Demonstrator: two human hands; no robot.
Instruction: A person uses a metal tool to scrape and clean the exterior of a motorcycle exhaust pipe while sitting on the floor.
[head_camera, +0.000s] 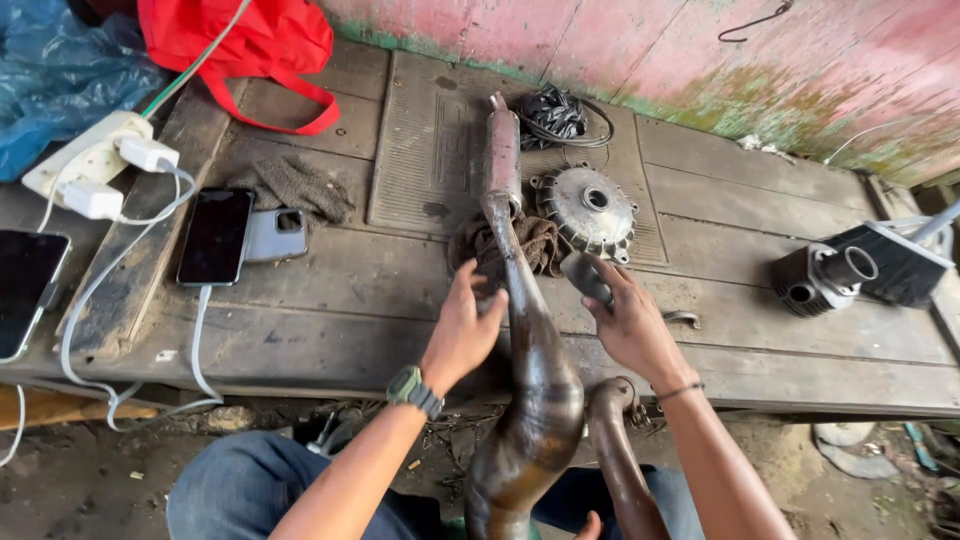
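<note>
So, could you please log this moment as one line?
left hand: on exhaust pipe | right hand: holds dark tool | bench

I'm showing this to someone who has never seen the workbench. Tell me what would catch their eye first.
The long, bulging, rust-brown exhaust pipe dominates the middle, running from the person's lap up onto the wooden bench. The left hand rests against it, and the right hand holds a small dark part beside it. Behind lie a round metal hub and, far left, phones charging from a white power strip under a red bag.

Wooden bench (330, 300) bearing phones (216, 236), rag (296, 185), hub (588, 208)
</note>
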